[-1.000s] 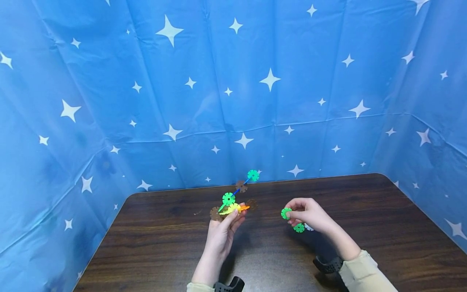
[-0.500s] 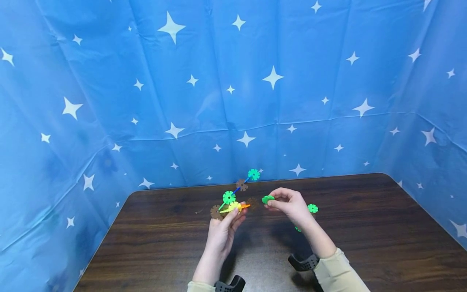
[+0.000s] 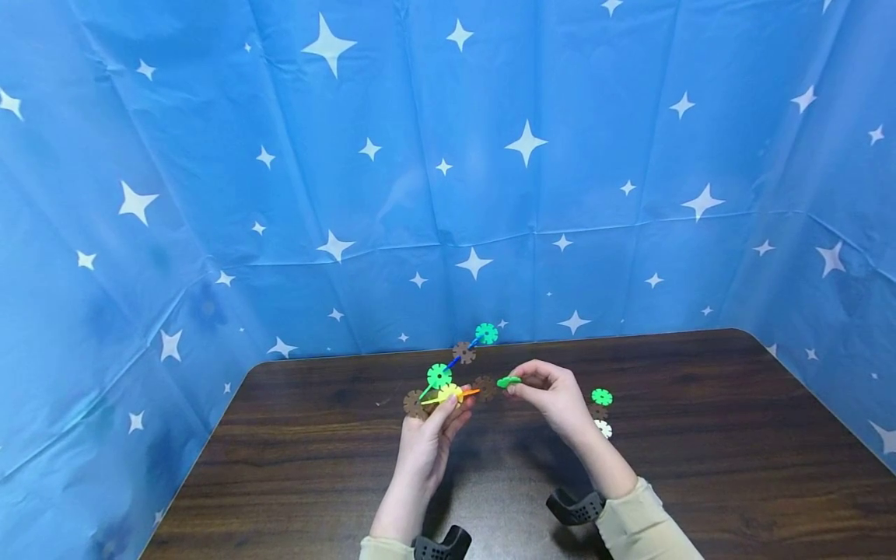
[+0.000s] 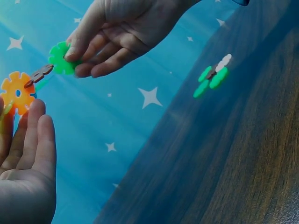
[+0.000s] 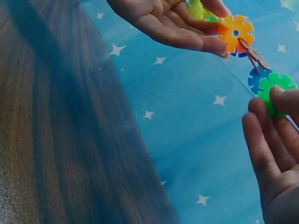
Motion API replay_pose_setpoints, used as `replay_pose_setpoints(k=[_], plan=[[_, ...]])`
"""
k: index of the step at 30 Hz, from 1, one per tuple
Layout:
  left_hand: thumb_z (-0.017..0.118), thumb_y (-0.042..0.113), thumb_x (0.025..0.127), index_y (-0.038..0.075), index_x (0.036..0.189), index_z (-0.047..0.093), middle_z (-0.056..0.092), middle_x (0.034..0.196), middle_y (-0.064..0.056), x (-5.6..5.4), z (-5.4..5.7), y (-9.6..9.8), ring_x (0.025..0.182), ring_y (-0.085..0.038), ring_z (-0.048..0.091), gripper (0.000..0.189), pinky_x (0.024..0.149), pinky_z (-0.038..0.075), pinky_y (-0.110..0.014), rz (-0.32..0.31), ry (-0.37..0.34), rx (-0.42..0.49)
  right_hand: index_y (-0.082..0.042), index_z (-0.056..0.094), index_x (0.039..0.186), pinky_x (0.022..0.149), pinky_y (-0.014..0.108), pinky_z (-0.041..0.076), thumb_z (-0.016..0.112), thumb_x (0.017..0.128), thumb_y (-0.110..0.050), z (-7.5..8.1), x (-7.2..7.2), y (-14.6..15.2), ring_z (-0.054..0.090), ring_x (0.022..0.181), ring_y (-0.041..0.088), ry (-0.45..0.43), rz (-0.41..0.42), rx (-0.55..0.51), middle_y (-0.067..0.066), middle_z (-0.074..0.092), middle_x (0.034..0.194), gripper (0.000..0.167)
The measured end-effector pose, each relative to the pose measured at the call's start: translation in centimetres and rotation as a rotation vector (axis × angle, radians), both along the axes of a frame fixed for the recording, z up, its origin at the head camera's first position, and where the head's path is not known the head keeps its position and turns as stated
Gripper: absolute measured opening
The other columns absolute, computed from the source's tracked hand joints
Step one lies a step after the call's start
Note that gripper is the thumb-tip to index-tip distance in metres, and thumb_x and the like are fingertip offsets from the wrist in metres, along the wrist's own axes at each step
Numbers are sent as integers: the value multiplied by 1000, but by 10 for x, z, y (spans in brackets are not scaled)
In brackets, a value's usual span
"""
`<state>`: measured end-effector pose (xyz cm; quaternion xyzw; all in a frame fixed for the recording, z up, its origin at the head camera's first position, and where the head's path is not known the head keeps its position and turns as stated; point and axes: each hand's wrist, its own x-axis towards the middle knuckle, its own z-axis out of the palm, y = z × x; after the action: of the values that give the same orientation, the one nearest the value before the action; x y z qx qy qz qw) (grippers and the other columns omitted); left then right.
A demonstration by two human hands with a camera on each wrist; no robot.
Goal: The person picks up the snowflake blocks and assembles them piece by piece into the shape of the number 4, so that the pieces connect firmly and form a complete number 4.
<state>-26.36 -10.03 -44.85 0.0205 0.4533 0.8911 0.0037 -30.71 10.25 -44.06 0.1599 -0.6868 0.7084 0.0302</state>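
Nope, can't make out any text, brand or number here, tbh. Nothing legible on the notched discs [image 4: 57,58], the black wrist bands [image 3: 444,548] or the surface [image 3: 315,467]; the blue backdrop [image 3: 448,101] just has white stars, no lettering.

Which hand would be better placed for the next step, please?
Probably the right hand: it pinches a green notched disc close to a brown notched disc, while the left hand holds a yellow disc.

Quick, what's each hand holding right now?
Left hand: holding a chain of discs, with its thumb at the yellow disc.
Right hand: pinching a green disc between thumb and fingers.
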Motion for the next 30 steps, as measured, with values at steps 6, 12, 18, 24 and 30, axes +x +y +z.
replay_pose_setpoints(k=[6,12,18,24,30], plan=[[63,8,94,1,112,63,70,105,-10,0,0,-1,94,-18,69,19,94,49,-38,-3,-1,-13,10,64,97,75,49,55,67,84,6,0,2,-2,70,79,19,19,26,-20,20,70,91,13],[63,8,94,-1,114,61,70,104,-10,1,1,-1,94,-18,69,22,94,48,-38,9,-24,-13,10,64,96,73,41,57,66,85,8,-1,2,-3,71,80,18,40,28,-26,20,70,90,12],[62,8,95,-1,115,60,70,104,-11,2,2,-1,93,-17,69,22,91,51,-35,11,-35,-10,11,64,96,75,44,56,69,84,7,-3,3,-6,70,80,18,66,54,-34,11,72,87,14],[62,8,95,-1,114,61,70,104,-12,1,2,-1,92,-17,69,21,89,51,-33,9,-32,-7,10,66,95,73,46,56,69,84,8,-5,3,-6,70,80,17,147,67,-22,20,70,89,11],[61,6,95,0,111,62,71,102,-11,1,3,-1,91,-18,69,17,89,51,-35,19,-29,-6,14,66,92,70,38,57,67,82,13,-4,3,-5,70,79,16,216,86,-63,19,70,90,9]])
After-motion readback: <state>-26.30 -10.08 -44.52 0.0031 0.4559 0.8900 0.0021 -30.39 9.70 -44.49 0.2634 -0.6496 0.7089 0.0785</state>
